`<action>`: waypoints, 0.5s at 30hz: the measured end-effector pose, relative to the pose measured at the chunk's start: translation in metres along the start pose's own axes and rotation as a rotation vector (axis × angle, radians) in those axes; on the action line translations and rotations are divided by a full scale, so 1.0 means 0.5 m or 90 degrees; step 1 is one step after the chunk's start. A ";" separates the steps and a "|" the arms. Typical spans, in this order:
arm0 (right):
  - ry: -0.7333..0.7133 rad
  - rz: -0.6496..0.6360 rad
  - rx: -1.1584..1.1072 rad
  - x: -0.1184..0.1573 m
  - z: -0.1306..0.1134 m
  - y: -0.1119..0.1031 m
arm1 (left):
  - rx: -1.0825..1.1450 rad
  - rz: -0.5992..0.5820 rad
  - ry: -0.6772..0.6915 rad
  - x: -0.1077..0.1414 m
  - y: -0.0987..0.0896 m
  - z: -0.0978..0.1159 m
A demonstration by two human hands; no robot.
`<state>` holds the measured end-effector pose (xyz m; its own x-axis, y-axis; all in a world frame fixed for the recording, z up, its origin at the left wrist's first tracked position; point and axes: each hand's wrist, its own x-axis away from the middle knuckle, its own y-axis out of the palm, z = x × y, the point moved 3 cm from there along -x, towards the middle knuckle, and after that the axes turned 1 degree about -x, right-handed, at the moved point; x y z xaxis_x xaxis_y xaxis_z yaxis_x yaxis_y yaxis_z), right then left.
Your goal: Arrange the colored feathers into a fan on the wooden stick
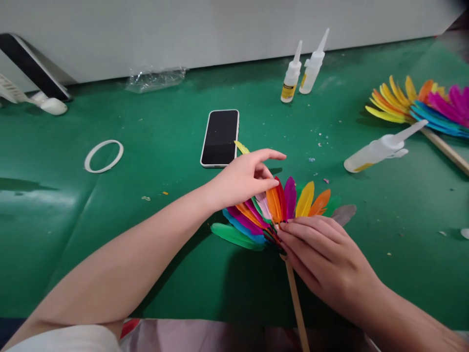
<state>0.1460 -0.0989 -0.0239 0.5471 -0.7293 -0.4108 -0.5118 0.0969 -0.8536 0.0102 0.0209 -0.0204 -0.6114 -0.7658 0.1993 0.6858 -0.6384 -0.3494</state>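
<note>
A feather fan with many-coloured feathers on a wooden stick lies in front of me. My right hand presses its fingertips together at the fan's centre, where the feather bases meet; its thumb is hidden. Over the fan's upper left reaches my left hand, index finger stretched out and thumb apart from it. That thumb touches the tip of a red feather beside an orange one; the other fingers curl behind, partly hidden. Yellow, purple and orange feathers spread above my right hand.
A phone lies beyond my left hand. Two glue bottles stand at the back; another bottle lies tilted at right near a second feather fan. A white ring, clear plastic wrap and small scraps are on the green table.
</note>
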 end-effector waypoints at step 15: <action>-0.022 0.028 0.005 -0.002 -0.004 -0.005 | -0.014 0.000 -0.011 -0.001 -0.005 -0.001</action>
<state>0.1452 -0.0999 -0.0208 0.5463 -0.7008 -0.4588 -0.5306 0.1343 -0.8369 0.0086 0.0228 -0.0199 -0.6039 -0.7676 0.2147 0.6772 -0.6362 -0.3697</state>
